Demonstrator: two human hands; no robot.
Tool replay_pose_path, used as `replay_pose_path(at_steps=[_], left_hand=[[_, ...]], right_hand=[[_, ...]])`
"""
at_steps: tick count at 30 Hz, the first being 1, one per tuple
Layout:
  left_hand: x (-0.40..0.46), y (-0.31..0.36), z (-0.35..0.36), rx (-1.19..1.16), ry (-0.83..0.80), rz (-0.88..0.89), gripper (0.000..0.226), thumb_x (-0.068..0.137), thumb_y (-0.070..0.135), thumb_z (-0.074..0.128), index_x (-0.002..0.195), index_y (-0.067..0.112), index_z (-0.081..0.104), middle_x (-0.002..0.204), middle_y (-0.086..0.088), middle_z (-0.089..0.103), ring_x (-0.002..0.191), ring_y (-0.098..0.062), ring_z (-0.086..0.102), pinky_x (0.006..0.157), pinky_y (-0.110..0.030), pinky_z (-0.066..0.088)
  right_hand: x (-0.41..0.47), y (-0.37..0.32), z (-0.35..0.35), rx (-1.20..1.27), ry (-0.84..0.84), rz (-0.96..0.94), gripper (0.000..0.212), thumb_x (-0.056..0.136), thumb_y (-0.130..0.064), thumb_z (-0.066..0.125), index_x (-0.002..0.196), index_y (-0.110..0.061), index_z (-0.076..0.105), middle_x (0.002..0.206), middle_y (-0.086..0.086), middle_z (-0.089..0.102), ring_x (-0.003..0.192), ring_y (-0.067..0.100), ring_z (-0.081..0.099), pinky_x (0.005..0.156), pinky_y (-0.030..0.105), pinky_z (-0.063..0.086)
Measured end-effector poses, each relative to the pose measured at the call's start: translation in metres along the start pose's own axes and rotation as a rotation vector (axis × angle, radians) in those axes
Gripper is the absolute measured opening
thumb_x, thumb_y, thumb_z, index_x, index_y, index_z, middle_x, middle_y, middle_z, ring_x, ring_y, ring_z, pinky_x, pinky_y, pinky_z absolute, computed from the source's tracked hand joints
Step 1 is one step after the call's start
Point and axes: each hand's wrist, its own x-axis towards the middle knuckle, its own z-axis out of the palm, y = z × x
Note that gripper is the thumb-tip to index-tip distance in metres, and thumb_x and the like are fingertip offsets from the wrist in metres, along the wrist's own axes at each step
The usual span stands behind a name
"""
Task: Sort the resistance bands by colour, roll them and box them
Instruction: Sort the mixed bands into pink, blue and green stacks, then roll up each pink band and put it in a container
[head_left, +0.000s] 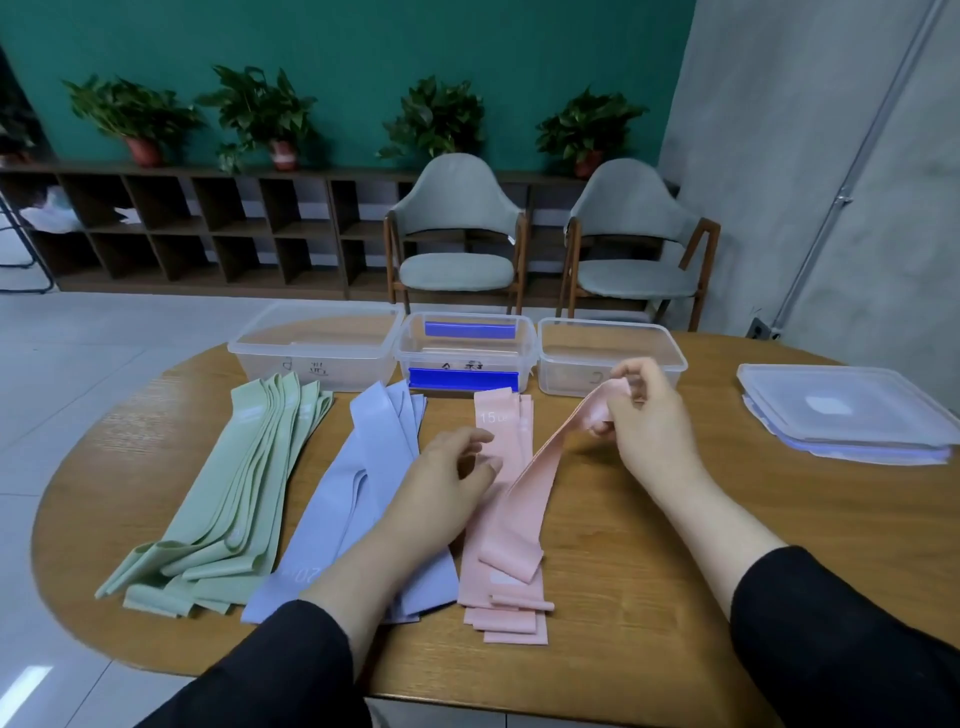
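Observation:
Three piles of flat bands lie on the wooden table: green bands (228, 493) at the left, lilac bands (358, 499) in the middle, pink bands (506, 608) to the right of them. My right hand (649, 421) pinches the far end of one pink band (530, 493) and lifts it off the pile. My left hand (447, 478) hovers with loosely curled fingers over the pink and lilac piles; contact cannot be told. Three clear boxes stand at the back: left box (311, 353), middle box (467, 353) with blue clips, right box (608, 358).
A stack of clear lids (847, 410) lies at the table's right edge. Two grey chairs (457, 234) stand behind the table, with a shelf and potted plants along the green wall. The table's rounded edge runs close on the left.

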Motion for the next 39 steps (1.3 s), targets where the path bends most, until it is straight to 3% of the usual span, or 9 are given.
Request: replay_pose_path(at_steps=[5, 9, 14, 20, 27, 30, 33, 35, 39], left_hand=[[0.01, 0.05, -0.014, 0.051, 0.061, 0.079, 0.025, 0.1, 0.032, 0.06, 0.124, 0.028, 0.064, 0.111, 0.014, 0.066, 0.106, -0.002, 0.06, 0.08, -0.002, 0.037], [-0.014, 0.098, 0.021, 0.138, 0.029, 0.269, 0.022, 0.1, 0.034, 0.058, 0.118, 0.027, 0.068, 0.101, 0.013, 0.068, 0.095, -0.005, 0.06, 0.086, -0.025, 0.049], [-0.064, 0.115, 0.106, 0.44, -0.111, 0.463, 0.027, 0.101, 0.041, 0.05, 0.112, 0.025, 0.068, 0.112, 0.003, 0.066, 0.106, -0.021, 0.06, 0.083, -0.035, 0.046], [-0.057, 0.094, 0.129, 0.624, -0.015, 0.305, 0.028, 0.095, 0.044, 0.051, 0.114, 0.029, 0.064, 0.11, 0.004, 0.064, 0.105, -0.024, 0.059, 0.089, -0.04, 0.047], [-0.002, 0.095, 0.129, 0.578, -0.051, 0.129, 0.039, 0.101, 0.04, 0.047, 0.137, 0.029, 0.053, 0.143, 0.006, 0.054, 0.133, -0.021, 0.047, 0.109, -0.045, 0.033], [0.0, 0.094, 0.14, 0.613, -0.054, 0.126, 0.036, 0.103, 0.04, 0.043, 0.133, 0.027, 0.057, 0.137, 0.005, 0.057, 0.13, -0.02, 0.048, 0.106, -0.042, 0.032], [-0.011, 0.091, 0.156, 0.573, -0.003, 0.12, 0.032, 0.102, 0.041, 0.044, 0.127, 0.029, 0.06, 0.13, 0.007, 0.056, 0.122, -0.02, 0.051, 0.108, -0.044, 0.032], [-0.01, 0.089, 0.162, 0.535, 0.004, 0.089, 0.031, 0.102, 0.043, 0.044, 0.125, 0.029, 0.06, 0.13, 0.007, 0.054, 0.124, -0.02, 0.049, 0.114, -0.049, 0.028], [0.006, 0.092, 0.164, 0.484, 0.009, 0.042, 0.034, 0.103, 0.045, 0.042, 0.123, 0.026, 0.063, 0.129, 0.005, 0.057, 0.125, -0.021, 0.049, 0.117, -0.05, 0.026]], right_hand=[[-0.007, 0.015, -0.049, 0.074, 0.085, 0.303, 0.015, 0.097, -0.007, 0.051, 0.11, -0.012, 0.057, 0.102, 0.01, 0.06, 0.062, 0.023, 0.069, 0.055, 0.03, 0.06], [-0.026, 0.042, -0.088, 0.038, 0.139, 0.403, 0.013, 0.093, -0.009, 0.052, 0.104, -0.008, 0.059, 0.09, 0.018, 0.065, 0.056, 0.024, 0.065, 0.046, 0.027, 0.054], [-0.045, 0.071, -0.122, -0.209, 0.128, 0.319, 0.009, 0.084, -0.011, 0.061, 0.092, -0.016, 0.064, 0.074, 0.008, 0.069, 0.062, 0.022, 0.062, 0.057, 0.029, 0.045], [-0.059, 0.086, -0.141, -0.257, 0.062, 0.198, 0.015, 0.087, -0.01, 0.062, 0.084, -0.023, 0.068, 0.069, -0.007, 0.062, 0.069, 0.011, 0.057, 0.059, 0.024, 0.038], [-0.059, 0.093, -0.145, -0.267, 0.053, 0.215, 0.019, 0.085, -0.01, 0.059, 0.08, -0.024, 0.072, 0.077, -0.009, 0.069, 0.079, 0.009, 0.063, 0.061, 0.023, 0.041], [-0.064, 0.098, -0.149, -0.333, 0.01, 0.195, 0.021, 0.086, -0.013, 0.06, 0.077, -0.027, 0.072, 0.073, -0.01, 0.07, 0.077, 0.007, 0.063, 0.061, 0.021, 0.043], [-0.068, 0.113, -0.15, -0.459, 0.014, 0.091, 0.023, 0.086, -0.019, 0.066, 0.067, -0.03, 0.069, 0.075, -0.01, 0.065, 0.078, 0.012, 0.061, 0.074, 0.032, 0.049], [-0.068, 0.118, -0.151, -0.521, 0.013, 0.023, 0.015, 0.085, -0.023, 0.071, 0.073, -0.032, 0.07, 0.088, -0.015, 0.062, 0.088, 0.01, 0.057, 0.084, 0.037, 0.042], [-0.066, 0.117, -0.151, -0.541, -0.138, -0.083, 0.014, 0.092, -0.025, 0.068, 0.103, -0.028, 0.074, 0.114, -0.022, 0.061, 0.104, 0.002, 0.056, 0.095, 0.024, 0.034]])
